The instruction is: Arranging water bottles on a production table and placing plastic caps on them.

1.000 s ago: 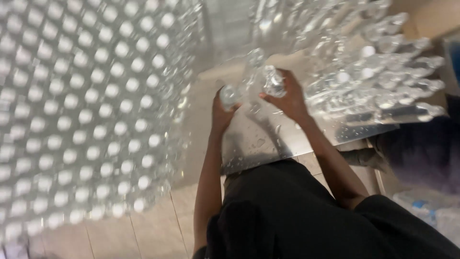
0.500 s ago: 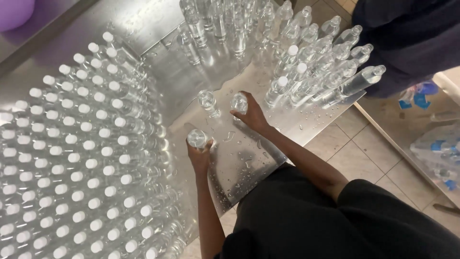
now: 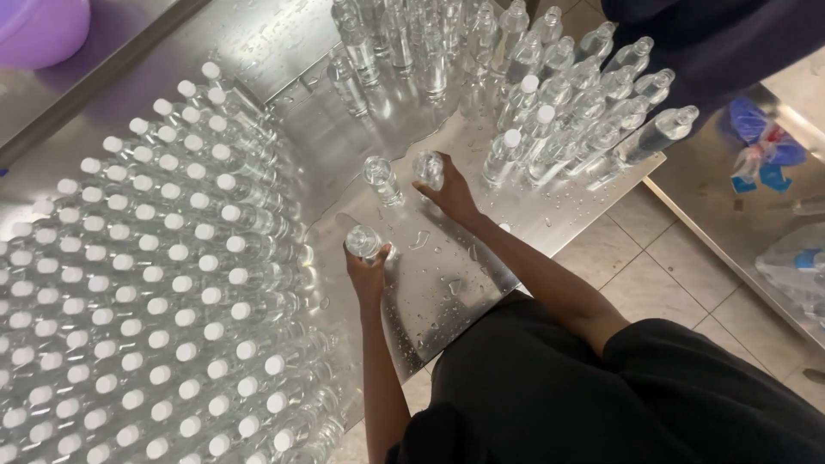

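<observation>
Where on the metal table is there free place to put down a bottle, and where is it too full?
Bare wet steel table lies between the left hand and the right hand, down to the near edge. Another free strip runs between the capped bottles and the far uncapped bottles. The capped block at left and the bottle cluster at right are crowded.

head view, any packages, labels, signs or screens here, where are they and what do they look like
No signs or screens.
Blue and red wrapper: right edge, on the side steel surface, crumpled.
Clear plastic bag: lower right, with a blue patch.
The clear bottle in the left hand and in the right hand show no label.
</observation>
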